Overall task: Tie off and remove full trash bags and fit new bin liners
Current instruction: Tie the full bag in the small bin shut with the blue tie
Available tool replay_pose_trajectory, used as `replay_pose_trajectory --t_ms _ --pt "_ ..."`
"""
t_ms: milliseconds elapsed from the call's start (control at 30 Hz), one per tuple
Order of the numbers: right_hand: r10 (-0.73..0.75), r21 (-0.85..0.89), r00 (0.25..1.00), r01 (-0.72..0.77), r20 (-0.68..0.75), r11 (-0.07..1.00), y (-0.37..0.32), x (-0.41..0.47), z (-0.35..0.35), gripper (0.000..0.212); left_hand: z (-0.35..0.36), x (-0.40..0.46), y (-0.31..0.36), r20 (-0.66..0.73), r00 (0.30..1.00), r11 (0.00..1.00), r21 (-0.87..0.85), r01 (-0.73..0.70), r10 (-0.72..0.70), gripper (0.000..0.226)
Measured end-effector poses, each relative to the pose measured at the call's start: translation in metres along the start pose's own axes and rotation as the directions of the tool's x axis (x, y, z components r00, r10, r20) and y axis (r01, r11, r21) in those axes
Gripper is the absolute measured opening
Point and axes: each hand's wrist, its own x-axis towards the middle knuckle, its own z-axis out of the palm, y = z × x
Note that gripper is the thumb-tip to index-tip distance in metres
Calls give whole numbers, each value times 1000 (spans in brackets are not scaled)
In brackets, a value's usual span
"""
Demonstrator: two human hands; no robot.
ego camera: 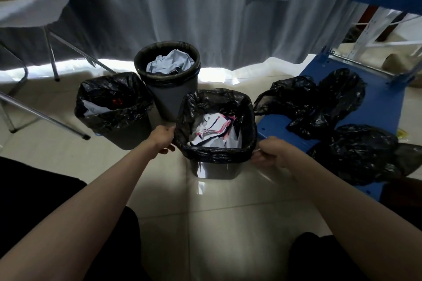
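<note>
Head view: left hand (162, 139) and right hand (270, 151) pinch the liner (215, 155) folded over opposite sides of the nearest bin (214, 170) on the floor. Peel both edges off evenly, then gather upward.

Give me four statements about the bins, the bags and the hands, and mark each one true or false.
1. Three lined bins stand on the floor. True.
2. The round bin at the back is empty. False: crumpled paper fills it.
3. The left hand and right hand grip the liner of the nearest bin at opposite sides. True.
4. The loose black bags lie under the folding table. False: they rest on the blue cart at the right.
</note>
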Motion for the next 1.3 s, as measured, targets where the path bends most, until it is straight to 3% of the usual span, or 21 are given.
replay_pose_trajectory --t_ms 100,267,433,567,767,933,1100,1300 --pt "33 120 994 -45 103 992 -3 -11 1 9 -4 -5 2 80 996 995 -87 52 -45 28" --pt "35 262 992 -66 119 963 -4 -25 -4 12 -10 -5 -2 114 990 989 -114 99 -86 16" --pt "36 253 999 -38 11 967 -7 -29 -7 6 -9 -11 2 185 973 987 -54 150 -137 24" --pt "25 204 998 -13 -55 979 -10 -26 -4 18 -4 -11 3 124 981 984 -76 160 -150 31" --pt "-5 151 995 20 -99 988 -13 -28 -2 30 -10 -12 2 70 984 986 10 164 -165 18" --pt "-31 205 992 56 -121 977 -21 -34 1 9 -6 -14 -1 180 961 969 -91 229 -211 26" --pt "-85 216 976 129 -203 968 -30 -37 15 16 -9 -14 0 61 987 986 -65 156 -152 16" --pt "-105 151 964 145 -243 978 -31 -39 22 11 -15 -15 7 42 988 976 -159 151 -146 24"
